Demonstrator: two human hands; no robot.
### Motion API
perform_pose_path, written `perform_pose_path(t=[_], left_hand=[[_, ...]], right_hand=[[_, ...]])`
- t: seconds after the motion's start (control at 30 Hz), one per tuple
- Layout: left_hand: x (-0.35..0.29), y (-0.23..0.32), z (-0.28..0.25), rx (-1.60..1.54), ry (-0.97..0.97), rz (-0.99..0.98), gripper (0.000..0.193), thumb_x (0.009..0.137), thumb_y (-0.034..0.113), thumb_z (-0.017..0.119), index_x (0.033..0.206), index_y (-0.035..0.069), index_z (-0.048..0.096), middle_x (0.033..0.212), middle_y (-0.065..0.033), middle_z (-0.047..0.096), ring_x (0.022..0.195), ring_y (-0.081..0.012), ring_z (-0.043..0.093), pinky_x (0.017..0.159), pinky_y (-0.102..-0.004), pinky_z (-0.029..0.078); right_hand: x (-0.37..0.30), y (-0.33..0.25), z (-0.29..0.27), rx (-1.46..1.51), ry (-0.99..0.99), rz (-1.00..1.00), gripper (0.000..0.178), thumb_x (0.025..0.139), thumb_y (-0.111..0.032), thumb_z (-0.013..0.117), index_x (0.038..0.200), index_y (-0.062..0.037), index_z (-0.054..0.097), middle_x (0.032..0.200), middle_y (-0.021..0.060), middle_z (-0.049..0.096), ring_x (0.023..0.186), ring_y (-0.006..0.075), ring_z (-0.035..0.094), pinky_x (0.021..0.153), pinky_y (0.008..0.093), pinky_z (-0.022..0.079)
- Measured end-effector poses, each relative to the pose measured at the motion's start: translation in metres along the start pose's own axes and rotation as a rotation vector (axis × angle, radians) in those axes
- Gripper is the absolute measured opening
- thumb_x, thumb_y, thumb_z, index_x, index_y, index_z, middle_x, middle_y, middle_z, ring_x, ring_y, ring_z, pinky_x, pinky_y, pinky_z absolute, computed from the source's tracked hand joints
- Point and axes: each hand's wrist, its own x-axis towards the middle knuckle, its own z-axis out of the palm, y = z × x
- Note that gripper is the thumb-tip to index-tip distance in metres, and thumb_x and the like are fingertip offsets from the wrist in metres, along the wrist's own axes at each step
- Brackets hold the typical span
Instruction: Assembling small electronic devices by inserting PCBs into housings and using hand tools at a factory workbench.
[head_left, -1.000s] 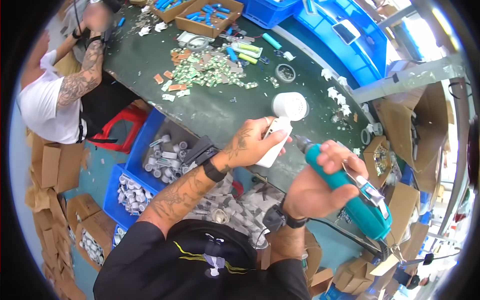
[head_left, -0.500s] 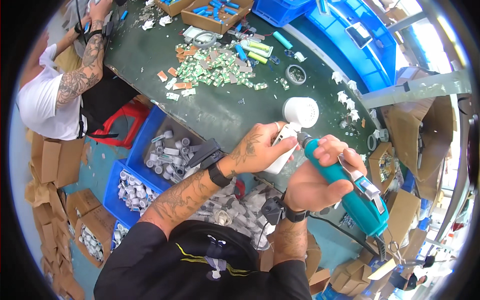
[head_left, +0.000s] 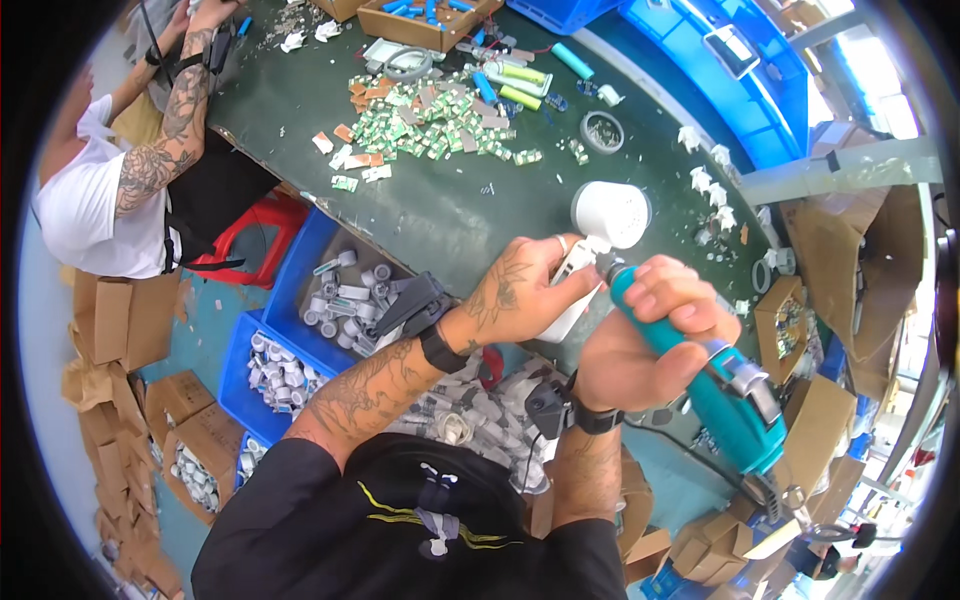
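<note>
My left hand (head_left: 530, 290) is closed around the handle of a white handheld fan (head_left: 612, 214), whose round head points away from me over the table. My right hand (head_left: 655, 335) wraps around a teal electric screwdriver (head_left: 738, 418) with a metal lever on its side. The screwdriver slants down to the right, and its tip meets the fan near the neck, close to my left thumb. Whether the bit sits in a screw cannot be made out. Part of the handle is hidden behind my left fingers.
Small green circuit boards (head_left: 430, 120) lie heaped on the dark green table (head_left: 400, 215), near a grey ring (head_left: 601, 132). Blue bins (head_left: 240, 385) of grey-white parts stand at left. White scraps (head_left: 702, 180) line the right side. Another person (head_left: 110, 190) works at far left.
My right fingers have closed more tightly around the screwdriver. The fan's head has tilted slightly, and the whole view has shifted a little.
</note>
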Motion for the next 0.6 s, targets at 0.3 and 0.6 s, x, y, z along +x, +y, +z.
perform_pose_path(t=[0.3,0.6], left_hand=[[0.003,-0.012,0.009,-0.058,0.076,0.028,0.028,0.100,0.024,0.068,0.113,0.001,0.075,0.084,-0.0126,0.078,0.073,-0.0180,0.074,0.070,-0.0338,0.056],[0.004,-0.017,0.008,-0.118,0.046,-0.010,0.031,0.101,0.024,0.066,0.116,-0.002,0.073,0.089,-0.0100,0.080,0.077,-0.0151,0.076,0.071,-0.0319,0.058]], right_hand=[[0.003,0.007,-0.008,0.104,-0.014,-0.009,0.043,0.105,-0.049,0.062,0.104,-0.0082,0.049,0.081,0.0091,0.062,0.074,0.0208,0.060,0.083,0.0438,0.051],[0.004,0.001,-0.007,0.074,0.054,0.010,0.053,0.107,-0.051,0.059,0.125,-0.0022,0.050,0.084,0.0105,0.062,0.078,0.0215,0.062,0.079,0.0418,0.052]])
